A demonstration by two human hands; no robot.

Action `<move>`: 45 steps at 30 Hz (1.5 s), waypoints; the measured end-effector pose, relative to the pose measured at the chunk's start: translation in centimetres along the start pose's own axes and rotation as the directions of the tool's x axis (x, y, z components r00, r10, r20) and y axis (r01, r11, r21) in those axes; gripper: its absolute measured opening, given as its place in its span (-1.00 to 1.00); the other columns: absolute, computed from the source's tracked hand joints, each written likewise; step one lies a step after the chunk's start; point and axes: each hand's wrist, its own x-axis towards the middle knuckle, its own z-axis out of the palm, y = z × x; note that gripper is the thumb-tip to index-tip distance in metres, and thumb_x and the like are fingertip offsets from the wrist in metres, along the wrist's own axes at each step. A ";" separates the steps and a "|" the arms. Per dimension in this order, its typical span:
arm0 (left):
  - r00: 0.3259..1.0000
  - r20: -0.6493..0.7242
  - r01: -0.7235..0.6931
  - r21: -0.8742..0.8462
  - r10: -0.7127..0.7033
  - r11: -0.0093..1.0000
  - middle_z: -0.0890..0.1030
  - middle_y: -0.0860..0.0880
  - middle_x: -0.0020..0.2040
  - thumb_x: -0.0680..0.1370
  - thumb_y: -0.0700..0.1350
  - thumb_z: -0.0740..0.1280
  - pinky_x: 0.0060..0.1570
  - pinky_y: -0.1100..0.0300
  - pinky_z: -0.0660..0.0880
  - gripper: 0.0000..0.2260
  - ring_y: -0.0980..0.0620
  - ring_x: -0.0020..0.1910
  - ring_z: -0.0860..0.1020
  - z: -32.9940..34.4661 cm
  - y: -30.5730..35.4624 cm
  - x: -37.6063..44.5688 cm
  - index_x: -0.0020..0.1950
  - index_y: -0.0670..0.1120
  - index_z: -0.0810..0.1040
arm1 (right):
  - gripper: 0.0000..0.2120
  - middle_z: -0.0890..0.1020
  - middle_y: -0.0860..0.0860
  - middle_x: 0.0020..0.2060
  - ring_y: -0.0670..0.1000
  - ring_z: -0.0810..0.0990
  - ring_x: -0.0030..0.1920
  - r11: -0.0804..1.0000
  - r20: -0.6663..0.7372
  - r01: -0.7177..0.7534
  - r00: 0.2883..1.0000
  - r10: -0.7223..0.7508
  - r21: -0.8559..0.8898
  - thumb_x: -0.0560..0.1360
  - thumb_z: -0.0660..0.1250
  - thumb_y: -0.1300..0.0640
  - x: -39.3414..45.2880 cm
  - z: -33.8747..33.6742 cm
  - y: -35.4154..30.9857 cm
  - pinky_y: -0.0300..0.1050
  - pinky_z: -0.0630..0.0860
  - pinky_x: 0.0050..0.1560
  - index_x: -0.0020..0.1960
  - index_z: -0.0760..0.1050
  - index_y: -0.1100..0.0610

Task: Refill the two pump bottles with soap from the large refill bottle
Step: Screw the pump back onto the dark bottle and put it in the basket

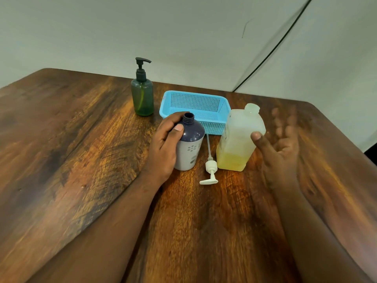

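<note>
Head view. Landmark: blue mesh basket [195, 108], standing on the brown wooden table [81, 150] toward the far edge.

Purple-and-white pump bottle [190, 146]: upright, just in front of the basket's near-left corner, its dark top overlapping the basket wall in this view. Neck open, no pump fitted. Left hand [166, 144] grips it from the left side at the shoulder, fingers curled round the back, thumb [179, 127] laid across the front below the neck.

White pump head [210, 170]: lies flat on the table in front of the basket, between the two near bottles. Dip tube points back toward the basket; nozzle is at the near end.

Large refill bottle [239, 137]: translucent, upright, at the basket's near-right corner, touching or just beside the wall; cannot tell which. No cap visible on the neck. Yellow soap fills only the bottom part.

Right hand [279, 144]: to the right of the refill bottle, spread wide, fingers motion-blurred. Thumb tip at the bottle's right edge; contact cannot be confirmed. Holds nothing.

Green pump bottle [142, 97]: upright, just left of the basket, black pump screwed on, a little liquid at the bottom.

A black cable [275, 45] runs down the wall behind the basket.
</note>
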 end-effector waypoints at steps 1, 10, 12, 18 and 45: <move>1.000 0.000 0.000 0.004 0.000 1.000 0.55 -0.06 0.30 0.62 -0.10 0.15 0.27 0.15 0.48 -0.73 0.04 0.28 0.53 0.0 0.0 0.0 0.23 0.13 0.53 | -0.21 0.40 -0.22 0.40 -0.22 0.42 0.34 0.985 -0.085 0.043 0.995 -0.058 -0.166 0.39 0.44 -0.20 -0.2 0.1 -0.3 -0.19 0.48 0.21 0.51 0.16 -0.09; 1.000 -0.008 -0.003 -0.040 0.003 0.999 0.57 -0.02 0.29 0.62 -0.12 0.17 0.25 0.19 0.49 -0.72 0.06 0.29 0.54 -0.1 0.1 -0.1 0.22 0.14 0.55 | -0.70 0.63 -0.01 0.12 -0.11 0.61 0.05 0.592 0.464 0.628 0.776 -0.428 -0.505 0.51 0.33 0.24 -3.6 2.3 -1.4 -0.16 0.63 -0.06 0.24 0.55 0.15; 1.000 -0.002 -0.004 -0.049 0.004 0.999 0.57 -0.04 0.30 0.62 -0.13 0.18 0.27 0.15 0.49 -0.73 0.04 0.29 0.54 -0.1 -0.1 -0.1 0.23 0.12 0.56 | -0.58 0.60 0.01 0.24 0.03 0.61 0.16 0.496 0.623 0.657 0.737 -0.262 -0.568 0.45 0.37 0.32 -3.7 2.8 -1.1 0.02 0.66 -0.07 0.28 0.53 0.06; 1.000 0.021 -0.016 -0.053 0.017 0.998 0.61 -0.01 0.26 0.61 -0.10 0.24 0.25 0.08 0.51 -0.73 0.01 0.29 0.55 -0.8 -0.2 0.1 0.21 0.19 0.61 | -0.46 0.19 -0.13 0.53 0.08 0.51 0.29 0.311 0.777 0.718 0.613 0.140 -0.622 0.54 0.27 0.25 -3.2 3.1 0.2 0.00 0.60 0.04 0.41 0.31 -0.18; 0.999 -0.011 0.036 0.084 -0.035 0.996 0.58 0.02 0.29 0.48 -0.11 0.40 0.29 0.00 0.52 -0.61 0.13 0.27 0.55 -3.1 0.7 0.3 0.31 -0.08 0.57 | -0.78 0.65 0.05 0.13 0.06 0.60 0.18 0.774 0.249 0.618 0.778 -0.577 -0.136 0.47 0.42 0.25 -4.9 5.2 -8.1 0.06 0.61 0.05 0.10 0.58 0.21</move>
